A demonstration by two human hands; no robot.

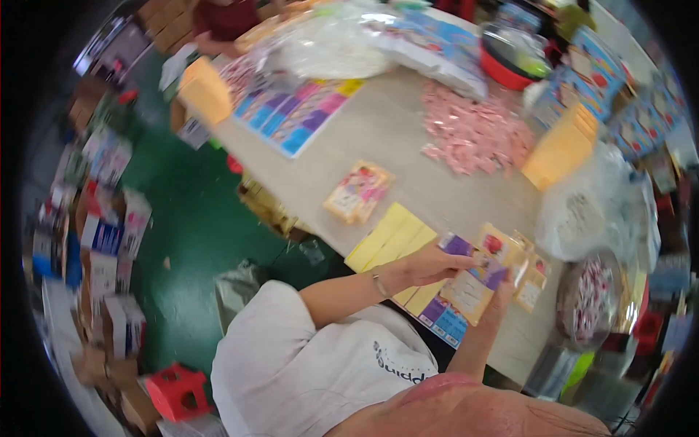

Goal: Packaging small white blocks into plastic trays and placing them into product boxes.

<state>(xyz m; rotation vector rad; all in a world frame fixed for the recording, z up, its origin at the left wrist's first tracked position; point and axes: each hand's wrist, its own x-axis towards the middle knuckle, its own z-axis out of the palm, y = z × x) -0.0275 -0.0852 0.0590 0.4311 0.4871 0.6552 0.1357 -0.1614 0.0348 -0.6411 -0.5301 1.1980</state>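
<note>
My left hand (pixel 429 264) reaches in from the left with a band on its wrist. Its fingers pinch at the purple strip across a cream-yellow card packet (pixel 466 297). My right hand (pixel 498 304) grips that packet by its right edge. Beneath my hands lies a yellow sheet (pixel 393 237), and beside it a sheet of purple and blue labels (pixel 443 324). More packets (pixel 531 285) with red pictures lie just right of my hands. Farther left on the table sits a small pile of similar packets (pixel 359 192).
A heap of pink pieces (pixel 477 130) lies farther back, near an orange-yellow card holder (pixel 559 149). To the right are a clear plastic bag (pixel 582 207) and a bowl of small red-and-white pieces (pixel 591 295). Colourful label sheets (pixel 295 116) lie far left; a person (pixel 227 25) is beyond.
</note>
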